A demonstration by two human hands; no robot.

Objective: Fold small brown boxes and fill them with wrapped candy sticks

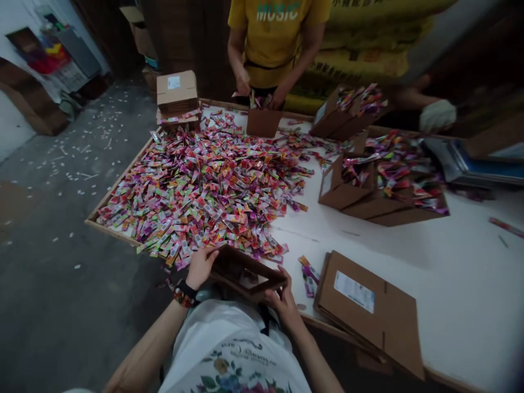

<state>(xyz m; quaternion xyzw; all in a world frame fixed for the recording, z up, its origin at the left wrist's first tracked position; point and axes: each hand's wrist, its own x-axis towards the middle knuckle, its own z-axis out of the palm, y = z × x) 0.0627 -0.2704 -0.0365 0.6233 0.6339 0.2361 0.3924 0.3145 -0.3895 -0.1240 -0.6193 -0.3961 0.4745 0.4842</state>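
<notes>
Between my two hands is a brown cardboard box point(256, 292), partly unfolded, with a gap through which something pale shows. My left hand point(200, 267) grips its left end, thumb along the upper edge. At the right end, my right hand point(283, 299) holds the box with thumb and fingers. The box is close to my body at the table's front edge. Just beyond it spreads a large heap of small colourful candy packets point(213, 191). To the right of my right hand lies a stack of flattened cardboard boxes point(368, 311) with a white label, beside a few loose packets point(309, 275).
Filled boxes of packets point(385, 202) stand on the white table point(295, 234) at right. Across it, a person in a yellow shirt point(282, 33) handles a box point(264, 122). A gloved hand point(438, 115) is at far right. More folded boxes point(177, 93) sit at the far left corner.
</notes>
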